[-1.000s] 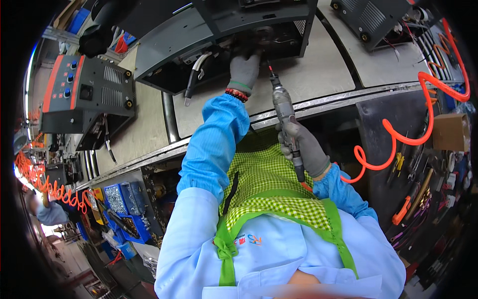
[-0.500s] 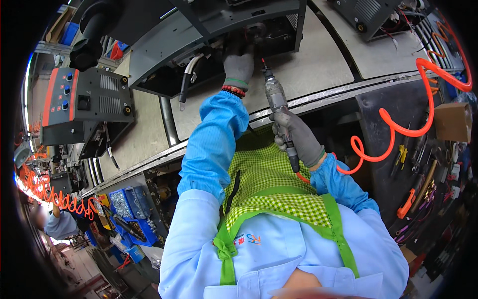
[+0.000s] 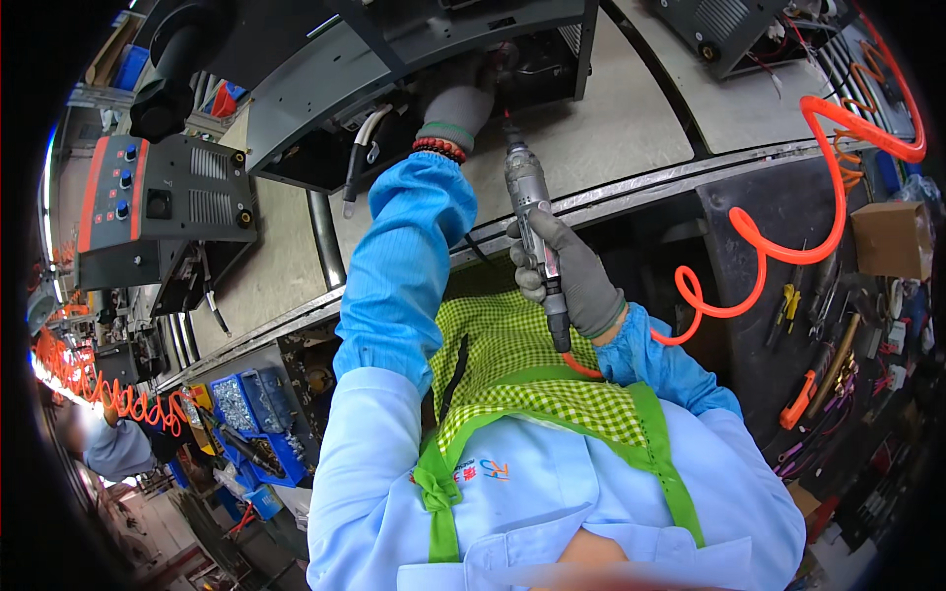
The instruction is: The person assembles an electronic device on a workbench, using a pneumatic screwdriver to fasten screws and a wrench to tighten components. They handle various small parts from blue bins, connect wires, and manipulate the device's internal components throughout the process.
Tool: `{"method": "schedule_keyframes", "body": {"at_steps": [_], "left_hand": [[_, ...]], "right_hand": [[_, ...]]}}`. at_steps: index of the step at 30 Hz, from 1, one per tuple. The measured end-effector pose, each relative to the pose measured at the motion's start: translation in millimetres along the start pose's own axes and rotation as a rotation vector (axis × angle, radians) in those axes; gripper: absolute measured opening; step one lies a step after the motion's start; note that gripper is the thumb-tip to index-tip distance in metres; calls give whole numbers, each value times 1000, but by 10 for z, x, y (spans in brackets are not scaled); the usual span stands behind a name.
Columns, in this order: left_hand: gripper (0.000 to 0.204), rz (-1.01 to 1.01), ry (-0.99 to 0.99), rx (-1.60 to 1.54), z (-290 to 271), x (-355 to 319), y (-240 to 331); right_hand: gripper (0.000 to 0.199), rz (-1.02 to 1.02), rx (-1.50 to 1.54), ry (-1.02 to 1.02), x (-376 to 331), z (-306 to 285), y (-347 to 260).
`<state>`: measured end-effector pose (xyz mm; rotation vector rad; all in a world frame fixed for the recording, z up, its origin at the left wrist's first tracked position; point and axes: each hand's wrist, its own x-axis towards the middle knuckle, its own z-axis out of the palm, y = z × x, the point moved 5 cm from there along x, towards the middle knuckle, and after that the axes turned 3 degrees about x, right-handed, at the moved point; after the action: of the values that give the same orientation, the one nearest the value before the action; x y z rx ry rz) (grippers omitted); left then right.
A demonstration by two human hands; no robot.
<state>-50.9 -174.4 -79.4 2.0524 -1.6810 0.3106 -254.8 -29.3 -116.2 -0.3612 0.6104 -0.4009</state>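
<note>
My right hand (image 3: 576,271), in a grey glove, is closed around a pneumatic screwdriver (image 3: 529,187). Its bit points up toward a dark metal machine housing (image 3: 340,94), and an orange coiled hose (image 3: 749,236) trails from its rear end. My left hand (image 3: 460,106), gloved and with red beads at the wrist, reaches into the open side of that housing. Its fingers are hidden in the shadow inside, so whether they hold anything does not show. Beside the left wrist a thick cable with a metal lug (image 3: 359,163) hangs out of the housing.
A finished-looking machine with blue knobs (image 3: 163,197) stands on the left of the metal bench (image 3: 631,118); another open unit (image 3: 734,34) is at the far right. Blue bins of small parts (image 3: 261,419) sit lower left. Hand tools and a cardboard box (image 3: 892,239) lie at right.
The screwdriver and my right hand have shifted slightly left, nearer the housing opening. My left hand has moved a little up and left, its fingers still inside. The view has shifted slightly.
</note>
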Motion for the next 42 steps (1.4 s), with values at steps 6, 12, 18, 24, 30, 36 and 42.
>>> {"method": "schedule_keyframes", "body": {"at_steps": [6,12,18,24,30,36,42], "left_hand": [[30,-14,-24,-35,-17,-1,23],[29,-68,-19,-162,77,2,-90],[41,-178,-130,-192,-423,-503,55],[30,89,-188,-556,-1285,-1910,-76],[28,-446,486,-156,-2715,-3255,-1229],[44,-815,631,764,-4057,-4983,-2624],[75,-1236,-42,594,-3943,-6479,-3714]], "right_hand": [[38,-21,-1,-21,58,-38,-2],[53,-112,-346,46,455,-252,-183],[51,-111,-961,-83,-35,-386,-493],[39,-692,-2479,-200,-1188,-585,-1361],[24,-393,-2693,71,-1809,-1856,-1985],[30,247,-2807,135,-1935,-2445,-2329],[39,371,-2616,374,-1080,-410,-1829]]}}
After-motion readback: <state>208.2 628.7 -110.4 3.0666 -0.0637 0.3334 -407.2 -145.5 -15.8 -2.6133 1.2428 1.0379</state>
